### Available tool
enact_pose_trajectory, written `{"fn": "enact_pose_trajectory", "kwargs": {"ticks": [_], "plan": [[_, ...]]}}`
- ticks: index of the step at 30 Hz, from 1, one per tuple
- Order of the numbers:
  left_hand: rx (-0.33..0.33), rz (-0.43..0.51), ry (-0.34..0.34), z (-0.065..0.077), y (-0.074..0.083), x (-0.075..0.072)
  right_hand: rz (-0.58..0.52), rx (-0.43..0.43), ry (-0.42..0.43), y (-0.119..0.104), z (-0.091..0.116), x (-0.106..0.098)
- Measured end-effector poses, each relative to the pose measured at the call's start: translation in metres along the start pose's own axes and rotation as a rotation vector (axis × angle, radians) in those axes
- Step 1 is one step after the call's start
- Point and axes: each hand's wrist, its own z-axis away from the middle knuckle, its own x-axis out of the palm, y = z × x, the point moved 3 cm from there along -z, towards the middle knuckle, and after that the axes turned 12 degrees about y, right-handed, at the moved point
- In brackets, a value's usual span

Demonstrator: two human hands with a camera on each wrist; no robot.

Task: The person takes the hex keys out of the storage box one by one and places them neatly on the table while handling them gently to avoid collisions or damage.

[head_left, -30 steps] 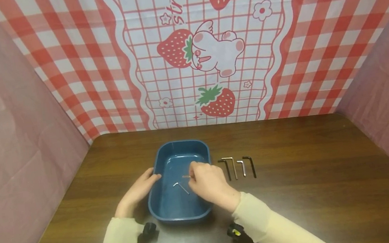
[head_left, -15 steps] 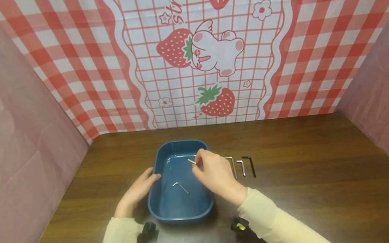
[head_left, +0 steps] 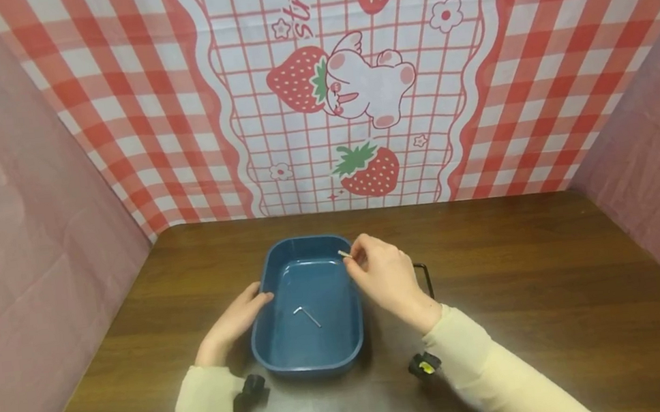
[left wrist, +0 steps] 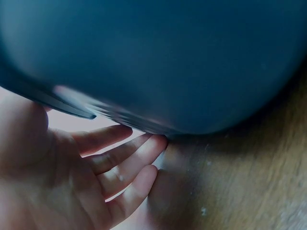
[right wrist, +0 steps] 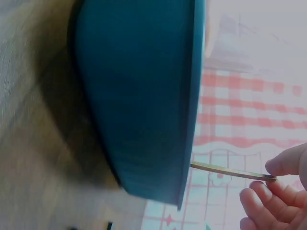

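Observation:
In the head view, a blue rectangular bin (head_left: 311, 365) stands on the table with a small silver hex key (head_left: 308, 316) lying inside on its floor. My left hand (head_left: 238, 322) holds the bin's left side, thumb over the rim; in the left wrist view its fingers (left wrist: 129, 167) lie along the outer wall. Above the bin's far right rim, my right hand (head_left: 384, 275) pinches a thin brass-coloured hex key (right wrist: 230, 171) between thumb and fingertips. The far end of this key passes behind the rim in the right wrist view.
A black hex key (head_left: 428, 281) lies on the brown wooden table (head_left: 532, 291), just right of my right hand, which covers the table beside it. Behind the table hangs a red checked cloth (head_left: 146, 118) with strawberries; pink cloth (head_left: 657, 104) hangs at the sides.
My right hand has moved from over the bin's middle to its far right rim, carrying the brass-coloured key. It now covers the other keys on the table. The left hand stays put.

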Motion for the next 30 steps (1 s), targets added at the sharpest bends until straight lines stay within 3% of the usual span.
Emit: {"fn": "enact_pose_trajectory", "kwargs": {"ticks": [8, 15, 30], "plan": [[-0.001, 0.014, 0.000, -0.001, -0.001, 0.000, 0.005, 0.007, 0.039, 0.021, -0.008, -0.014], [-0.002, 0.015, 0.003, -0.002, -0.002, 0.001, 0.005, 0.064, 0.014, 0.044, -0.012, -0.026], [-0.002, 0.007, -0.002, -0.001, -0.001, 0.000, 0.103, 0.075, -0.028, 0.086, -0.010, -0.037]]}}
